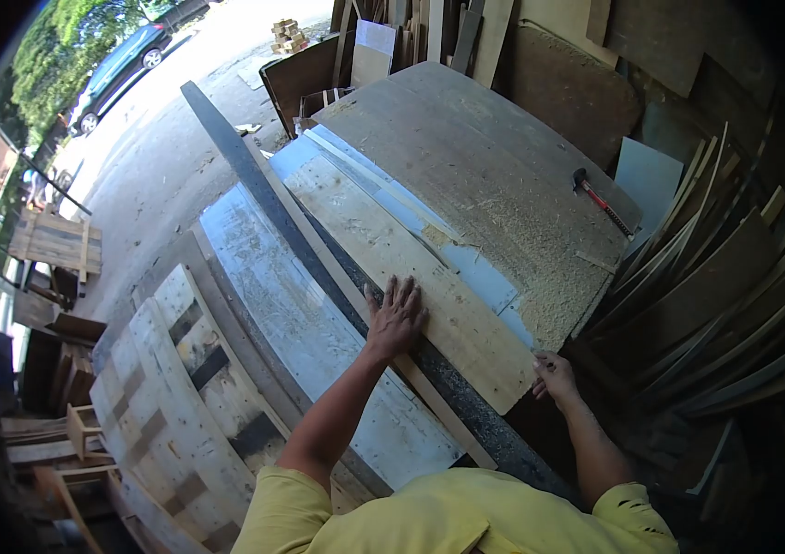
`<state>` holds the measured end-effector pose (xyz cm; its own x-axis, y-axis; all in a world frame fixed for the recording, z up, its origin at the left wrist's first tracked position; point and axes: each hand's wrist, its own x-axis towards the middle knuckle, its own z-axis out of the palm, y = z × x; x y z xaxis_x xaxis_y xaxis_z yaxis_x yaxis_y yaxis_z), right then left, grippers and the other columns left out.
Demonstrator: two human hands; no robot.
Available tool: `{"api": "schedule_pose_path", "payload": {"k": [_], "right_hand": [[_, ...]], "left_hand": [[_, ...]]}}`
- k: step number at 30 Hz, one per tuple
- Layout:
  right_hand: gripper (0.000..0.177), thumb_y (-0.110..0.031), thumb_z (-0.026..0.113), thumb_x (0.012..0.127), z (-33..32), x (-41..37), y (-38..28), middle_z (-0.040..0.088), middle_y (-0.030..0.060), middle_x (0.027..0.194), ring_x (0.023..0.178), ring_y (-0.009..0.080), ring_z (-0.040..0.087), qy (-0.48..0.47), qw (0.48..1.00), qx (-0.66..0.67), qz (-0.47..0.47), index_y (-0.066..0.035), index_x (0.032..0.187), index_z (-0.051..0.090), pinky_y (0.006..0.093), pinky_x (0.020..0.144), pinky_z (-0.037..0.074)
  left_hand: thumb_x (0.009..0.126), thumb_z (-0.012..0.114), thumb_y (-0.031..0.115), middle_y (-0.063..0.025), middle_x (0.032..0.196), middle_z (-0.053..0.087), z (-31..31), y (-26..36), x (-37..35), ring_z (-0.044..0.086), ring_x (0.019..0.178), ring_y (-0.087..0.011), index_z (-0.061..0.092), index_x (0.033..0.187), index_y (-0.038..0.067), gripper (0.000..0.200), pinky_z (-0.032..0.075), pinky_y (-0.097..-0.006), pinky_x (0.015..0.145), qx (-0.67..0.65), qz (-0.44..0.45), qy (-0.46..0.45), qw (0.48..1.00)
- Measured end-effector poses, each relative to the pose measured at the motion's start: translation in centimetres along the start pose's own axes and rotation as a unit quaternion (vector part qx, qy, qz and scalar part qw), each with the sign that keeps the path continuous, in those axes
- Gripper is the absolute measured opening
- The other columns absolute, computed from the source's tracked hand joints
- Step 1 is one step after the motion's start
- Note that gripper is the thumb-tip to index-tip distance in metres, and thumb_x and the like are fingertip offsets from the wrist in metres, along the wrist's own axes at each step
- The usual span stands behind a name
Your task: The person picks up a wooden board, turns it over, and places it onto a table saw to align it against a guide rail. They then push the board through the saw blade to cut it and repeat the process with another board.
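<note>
A long pale wooden plank (429, 286) lies flat on the worktable, slanting from upper left to lower right. My left hand (395, 316) rests on its near long edge, with the fingers spread. At the plank's right end, my right hand (554, 379) has its fingers curled at the corner, the thumb on top. Along the near side of the plank runs a long dark beam (254, 175), with a narrow wooden strip (443, 406) beside it. Beyond the plank, pale blue sheet material (480, 272) shows on the tabletop among sawdust.
A hammer (606, 203) with a red handle lies on the brown worktable (475, 138). Thin wood strips (734, 314) lean at the right. To the left are a long whitish-blue board (291, 314) and a patched wooden panel (152, 397). A car (120, 74) stands outside.
</note>
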<state>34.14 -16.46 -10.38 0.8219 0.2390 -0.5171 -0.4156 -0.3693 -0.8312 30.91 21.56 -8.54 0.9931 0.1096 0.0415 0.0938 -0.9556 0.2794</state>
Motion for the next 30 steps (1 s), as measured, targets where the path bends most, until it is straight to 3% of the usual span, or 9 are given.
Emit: {"api": "schedule_pose_path", "payload": {"k": [15, 21, 23, 27, 29, 30], "right_hand": [[0.031, -0.017, 0.059, 0.096, 4.2, 3.3, -3.4, 0.059, 0.0088, 0.066, 0.046, 0.0156, 0.059, -0.01, 1.0, -0.006, -0.003, -0.007, 0.125, 0.055, 0.0287, 0.039, 0.049], [0.038, -0.015, 0.058, 0.096, 5.5, 2.5, -1.9, 0.061, 0.0103, 0.071, 0.051, 0.0154, 0.061, 0.03, 0.997, -0.013, -0.064, -0.008, 0.132, 0.049, 0.0286, 0.041, 0.051], [0.042, -0.014, 0.057, 0.096, 6.3, 0.7, -0.1, 0.061, 0.0115, 0.076, 0.056, 0.014, 0.061, 0.092, 0.982, 0.152, -0.061, -0.008, 0.135, 0.045, 0.0275, 0.043, 0.05], [0.036, -0.017, 0.06, 0.094, 7.6, -4.1, 0.4, 0.059, 0.0075, 0.079, 0.055, 0.0108, 0.055, 0.046, 0.986, 0.157, 0.027, -0.003, 0.127, 0.053, 0.0239, 0.044, 0.044], [0.034, -0.018, 0.061, 0.094, 8.7, -4.6, 0.7, 0.058, 0.0051, 0.078, 0.053, 0.0095, 0.052, 0.021, 0.988, 0.144, 0.06, -0.001, 0.123, 0.056, 0.0228, 0.044, 0.04], [0.031, -0.018, 0.062, 0.093, 9.3, -4.3, 0.8, 0.056, 0.0028, 0.076, 0.053, 0.0083, 0.05, 0.022, 0.993, 0.109, 0.03, 0.0, 0.118, 0.059, 0.0223, 0.045, 0.038]], "left_hand": [[0.098, 0.041, 0.047, -0.0043, 0.158, 0.025, -2.0, -4.5, 3.1, 0.012, 0.149, -0.0281, 0.037, 0.148, 0.014, 0.06, -0.004, -0.0634, 0.114, 0.007, -0.019, -0.014, 1.0], [0.098, 0.041, 0.044, -0.005, 0.157, 0.029, -2.8, -4.5, 3.7, 0.014, 0.148, -0.0277, 0.039, 0.146, 0.015, 0.057, -0.002, -0.0651, 0.113, 0.011, -0.031, -0.019, 0.999], [0.099, 0.039, 0.041, -0.0058, 0.156, 0.029, -3.2, -4.2, 4.5, 0.015, 0.148, -0.0285, 0.04, 0.145, 0.012, 0.054, -0.001, -0.065, 0.113, 0.033, -0.048, -0.057, 0.997], [0.1, 0.034, 0.04, -0.0053, 0.159, 0.023, -1.3, -5.1, 8.1, 0.011, 0.149, -0.0281, 0.034, 0.148, 0.011, 0.056, -0.001, -0.065, 0.113, -0.003, -0.121, -0.053, 0.991], [0.1, 0.029, 0.045, -0.0036, 0.162, 0.013, 0.6, -5.3, 9.4, 0.004, 0.15, -0.027, 0.025, 0.152, 0.011, 0.062, -0.003, -0.0657, 0.113, 0.024, -0.204, 0.07, 0.976], [0.1, 0.029, 0.045, -0.0036, 0.162, 0.013, 0.5, -4.9, 9.6, 0.004, 0.15, -0.027, 0.025, 0.152, 0.011, 0.062, -0.003, -0.0657, 0.113, 0.024, -0.203, 0.069, 0.976]]}}
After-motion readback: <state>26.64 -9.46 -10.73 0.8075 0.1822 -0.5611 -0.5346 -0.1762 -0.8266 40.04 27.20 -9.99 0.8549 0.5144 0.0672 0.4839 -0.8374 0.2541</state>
